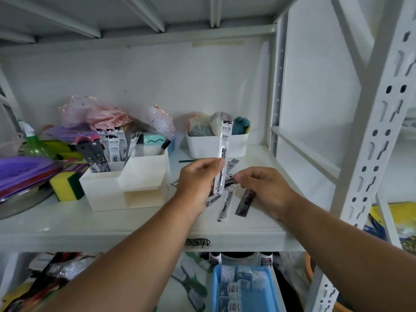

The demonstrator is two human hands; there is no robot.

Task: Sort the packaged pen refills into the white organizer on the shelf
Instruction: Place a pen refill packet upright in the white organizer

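My left hand point(198, 181) pinches a long packaged pen refill point(223, 149) and holds it upright above the shelf. Just to its right, my right hand point(263, 188) has curled fingers pinching another refill packet from the loose pile point(234, 199) lying on the shelf board. The white organizer point(126, 188) stands to the left of my hands. Its back compartments hold several refill packets point(112, 145) standing upright.
A white bin point(216, 145) of soft items stands behind my hands. A yellow-green sponge point(65, 185), purple items and a metal bowl crowd the shelf's left end. A white slotted upright point(371, 143) rises at right. A blue tray point(245, 289) sits on the shelf below.
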